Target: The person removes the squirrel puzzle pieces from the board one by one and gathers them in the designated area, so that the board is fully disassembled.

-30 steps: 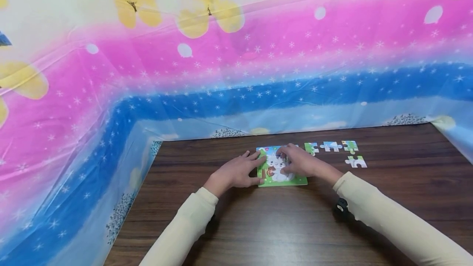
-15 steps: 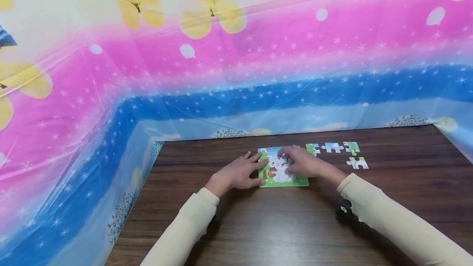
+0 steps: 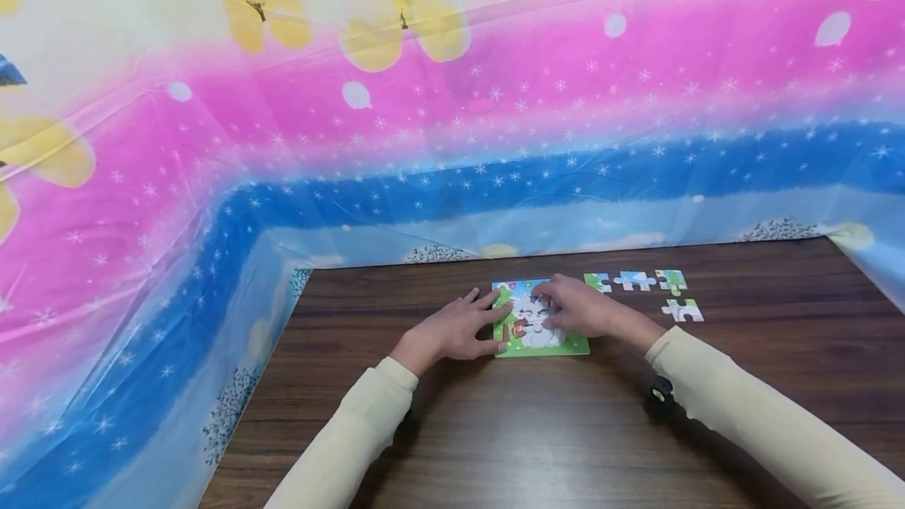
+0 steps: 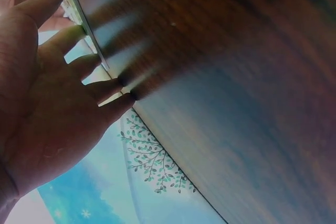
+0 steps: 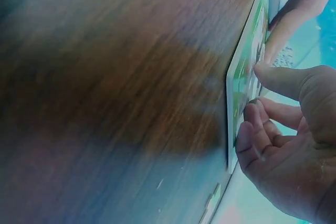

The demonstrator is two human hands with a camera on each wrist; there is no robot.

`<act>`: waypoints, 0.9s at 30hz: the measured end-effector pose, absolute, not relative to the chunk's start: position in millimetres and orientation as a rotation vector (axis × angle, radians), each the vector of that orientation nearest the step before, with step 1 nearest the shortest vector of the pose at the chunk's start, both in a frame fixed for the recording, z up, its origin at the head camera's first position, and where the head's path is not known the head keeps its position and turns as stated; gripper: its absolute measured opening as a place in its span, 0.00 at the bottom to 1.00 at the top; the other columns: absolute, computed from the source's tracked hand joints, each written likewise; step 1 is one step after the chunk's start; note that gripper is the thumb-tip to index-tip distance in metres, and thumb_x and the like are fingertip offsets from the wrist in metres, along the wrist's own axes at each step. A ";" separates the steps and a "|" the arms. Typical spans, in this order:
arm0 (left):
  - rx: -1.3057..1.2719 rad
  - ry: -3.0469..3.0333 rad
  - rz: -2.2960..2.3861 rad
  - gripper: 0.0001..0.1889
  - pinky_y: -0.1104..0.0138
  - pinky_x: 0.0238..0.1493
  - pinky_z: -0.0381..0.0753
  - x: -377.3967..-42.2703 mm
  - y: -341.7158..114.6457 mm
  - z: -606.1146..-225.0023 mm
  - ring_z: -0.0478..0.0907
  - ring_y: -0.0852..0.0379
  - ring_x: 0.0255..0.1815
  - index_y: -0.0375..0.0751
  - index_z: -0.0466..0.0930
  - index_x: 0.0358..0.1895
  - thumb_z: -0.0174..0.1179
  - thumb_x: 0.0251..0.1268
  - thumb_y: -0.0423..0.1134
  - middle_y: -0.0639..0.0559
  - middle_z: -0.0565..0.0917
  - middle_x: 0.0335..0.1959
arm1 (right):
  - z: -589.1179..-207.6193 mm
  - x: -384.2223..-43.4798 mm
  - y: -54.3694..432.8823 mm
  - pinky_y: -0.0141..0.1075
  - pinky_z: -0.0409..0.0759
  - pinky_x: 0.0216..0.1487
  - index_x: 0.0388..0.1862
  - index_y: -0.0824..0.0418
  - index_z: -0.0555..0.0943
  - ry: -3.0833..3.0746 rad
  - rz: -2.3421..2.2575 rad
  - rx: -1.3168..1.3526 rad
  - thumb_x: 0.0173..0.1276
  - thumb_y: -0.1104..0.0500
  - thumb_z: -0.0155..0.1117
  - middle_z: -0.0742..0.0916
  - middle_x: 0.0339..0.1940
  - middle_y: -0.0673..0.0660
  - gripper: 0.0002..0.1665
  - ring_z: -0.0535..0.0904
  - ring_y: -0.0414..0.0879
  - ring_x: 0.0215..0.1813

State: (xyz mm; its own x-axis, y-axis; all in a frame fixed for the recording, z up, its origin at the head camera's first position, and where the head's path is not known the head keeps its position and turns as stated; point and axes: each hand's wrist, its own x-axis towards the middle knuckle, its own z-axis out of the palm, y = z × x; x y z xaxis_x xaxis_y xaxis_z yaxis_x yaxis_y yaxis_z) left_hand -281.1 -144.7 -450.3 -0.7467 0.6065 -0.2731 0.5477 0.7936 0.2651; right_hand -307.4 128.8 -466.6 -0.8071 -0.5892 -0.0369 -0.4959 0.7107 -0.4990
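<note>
Nothing clearly moved. Your left hand splays against the puzzle; right hand half-curls over it, grip unclear: press evenly.

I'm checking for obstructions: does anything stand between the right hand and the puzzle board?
Nothing visible does: the right hand is at the puzzle board itself. The left hand lies on its left edge; the loose pieces lie off to the right.
</note>
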 end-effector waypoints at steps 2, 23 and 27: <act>0.886 2.641 0.237 0.38 0.42 0.87 0.50 -281.8 -144.0 -450.1 0.41 0.38 0.91 0.62 0.53 0.87 0.55 0.80 0.61 0.51 0.44 0.91 | -466.7 -307.4 132.2 0.42 0.86 0.49 0.74 0.63 0.77 2.723 -0.743 -0.866 0.71 0.60 0.74 0.83 0.55 0.60 0.33 0.84 0.49 0.51; 0.853 2.657 0.305 0.40 0.39 0.87 0.50 -281.2 -145.5 -453.7 0.40 0.39 0.91 0.62 0.54 0.87 0.58 0.78 0.61 0.52 0.47 0.90 | -470.3 -286.3 252.3 0.49 0.84 0.48 0.74 0.58 0.78 2.934 -0.584 -0.787 0.72 0.60 0.74 0.83 0.54 0.57 0.32 0.83 0.50 0.53; 0.855 2.658 0.302 0.40 0.39 0.86 0.50 -281.3 -144.5 -455.4 0.40 0.40 0.91 0.63 0.53 0.87 0.58 0.78 0.62 0.52 0.47 0.90 | -471.5 -283.1 270.5 0.51 0.83 0.48 0.70 0.58 0.80 2.964 -0.563 -0.759 0.69 0.60 0.76 0.83 0.56 0.60 0.31 0.82 0.52 0.51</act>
State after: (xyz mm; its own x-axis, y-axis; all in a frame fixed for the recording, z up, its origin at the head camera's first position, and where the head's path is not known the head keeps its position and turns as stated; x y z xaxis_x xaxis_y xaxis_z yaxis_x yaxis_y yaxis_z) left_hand -281.3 -144.5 -455.4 -0.7646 0.5958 -0.2459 0.5255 0.7971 0.2975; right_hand -283.1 270.5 -471.5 -0.8804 -0.4704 0.0597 -0.4595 0.8154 -0.3520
